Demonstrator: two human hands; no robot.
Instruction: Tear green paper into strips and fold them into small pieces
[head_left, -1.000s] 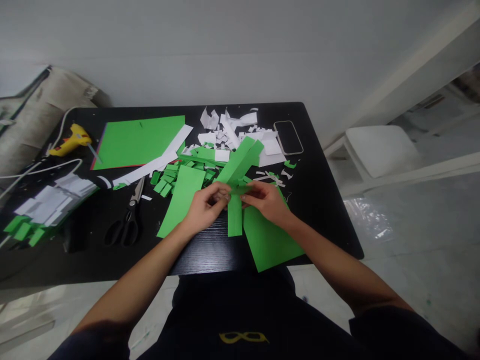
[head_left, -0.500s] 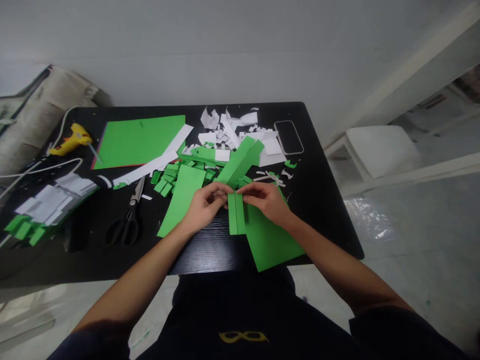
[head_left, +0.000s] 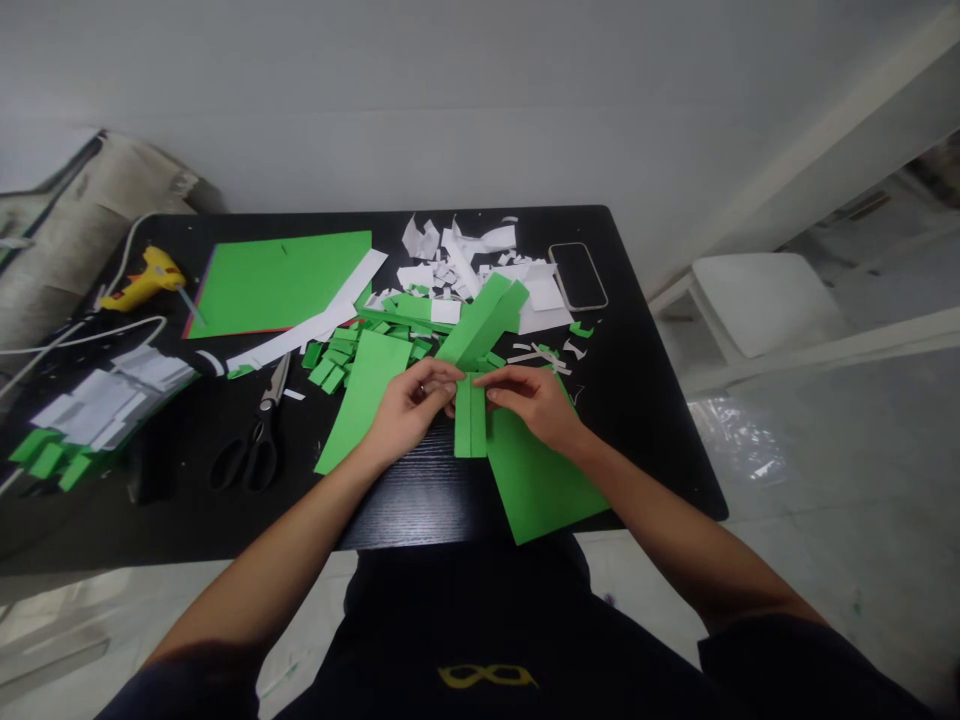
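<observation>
Both hands pinch the top end of a creased green paper strip (head_left: pixel 470 425) that hangs over the black table (head_left: pixel 645 400). My left hand (head_left: pixel 412 405) grips its left upper edge, fingers curled. My right hand (head_left: pixel 529 400) grips the right upper edge with thumb and fingertips. Under the hands lie a green sheet (head_left: pixel 536 480) on the right and another green piece (head_left: pixel 360 400) on the left. Long folded green strips (head_left: pixel 484 320) rest just beyond the hands.
Scissors (head_left: pixel 259 430) lie left of my hands. A large green sheet (head_left: pixel 277 280), a yellow glue gun (head_left: pixel 142 280) with cable, white scraps (head_left: pixel 465 260), small green offcuts (head_left: pixel 334 360) and a phone (head_left: pixel 576 275) sit farther back. A white chair (head_left: pixel 757 300) stands to the right.
The strip was narrow a second ago; it now shows two side-by-side panels with a centre crease and sits slightly higher. Both hands stayed at its top end.
</observation>
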